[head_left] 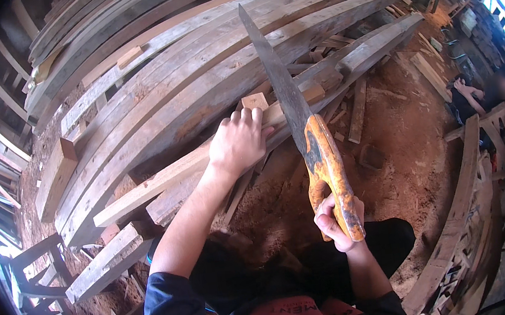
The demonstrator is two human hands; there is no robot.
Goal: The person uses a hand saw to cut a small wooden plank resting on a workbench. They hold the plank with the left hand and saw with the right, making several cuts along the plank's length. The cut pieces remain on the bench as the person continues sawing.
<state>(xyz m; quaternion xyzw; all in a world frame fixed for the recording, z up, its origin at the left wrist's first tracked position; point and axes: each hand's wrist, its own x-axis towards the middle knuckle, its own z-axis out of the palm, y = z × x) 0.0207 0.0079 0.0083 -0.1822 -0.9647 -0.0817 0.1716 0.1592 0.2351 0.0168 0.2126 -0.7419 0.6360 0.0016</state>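
My right hand (pixel 339 222) is wrapped round the worn orange-and-black handle of a handsaw (pixel 285 86). The long, narrow blade points away from me, tilted to the left at its tip. Near its handle end the blade passes across a pale wooden strip (pixel 166 185); whether its teeth touch the wood, I cannot tell. My left hand (pixel 238 139) is closed over this strip, just left of the blade, with its fingertips hidden on the far side. Just beyond the knuckles, a small wood block (pixel 254 101) shows its pale cut end.
Long weathered beams (pixel 207 79) lie side by side beyond my hands. A short timber (pixel 112 261) juts out at the lower left. Sawdust and offcuts cover the brown floor (pixel 382 162). More timber (pixel 456 222) is piled at right, where another person's hand (pixel 470 90) shows.
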